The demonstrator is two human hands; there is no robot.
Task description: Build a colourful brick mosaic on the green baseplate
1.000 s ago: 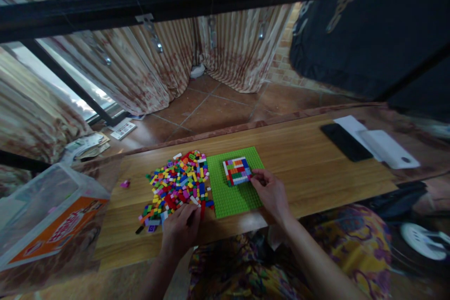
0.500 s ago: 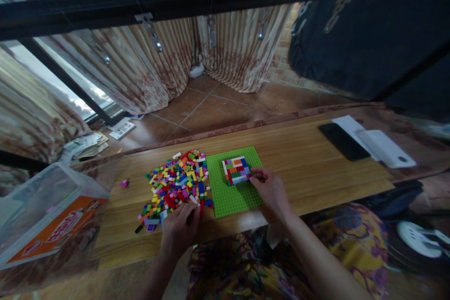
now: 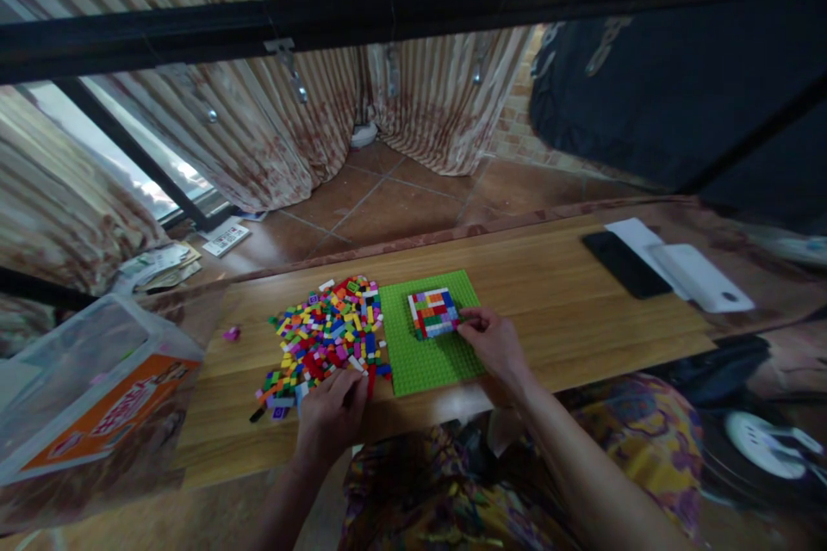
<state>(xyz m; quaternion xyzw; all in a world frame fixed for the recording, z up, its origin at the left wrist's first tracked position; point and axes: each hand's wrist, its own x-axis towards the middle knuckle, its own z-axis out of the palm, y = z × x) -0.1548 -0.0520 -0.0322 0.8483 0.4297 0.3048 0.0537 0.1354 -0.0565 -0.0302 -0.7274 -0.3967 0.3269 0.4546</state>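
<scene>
Plate (image 3: 432, 370) is the reference. Block (image 3: 432, 312) sits on its far half: multicoloured bricks packed side by side, white ones along part of the rim. Plate studs are bare all round it. Pile (image 3: 329, 331) left of plate, lots of bricks loose. Right hand (image 3: 496, 346): thumb and fingers bunched at block's right edge, can't tell if gripping. Left hand (image 3: 332, 409): curled at pile's near edge, grip hidden.
</scene>
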